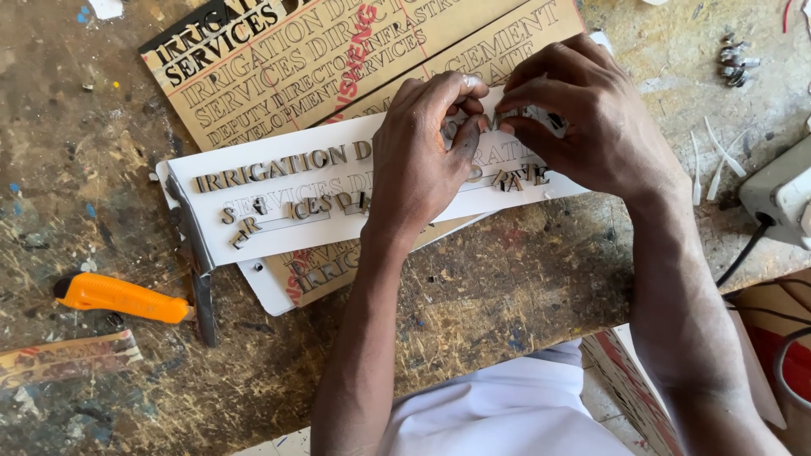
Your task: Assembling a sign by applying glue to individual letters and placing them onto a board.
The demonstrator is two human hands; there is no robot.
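My left hand [420, 156] and right hand [583, 118] cover the middle of the white panel [279, 198], so I can't read the lettering under them. What the fingertips [467, 139] pinch is too small to tell. At 3 o'clock a grey box [781, 190] is cut by the edge. At 1 o'clock, small metal bits [737, 63] are too small to identify. The brown sheet [338, 59] runs off at 12 o'clock.
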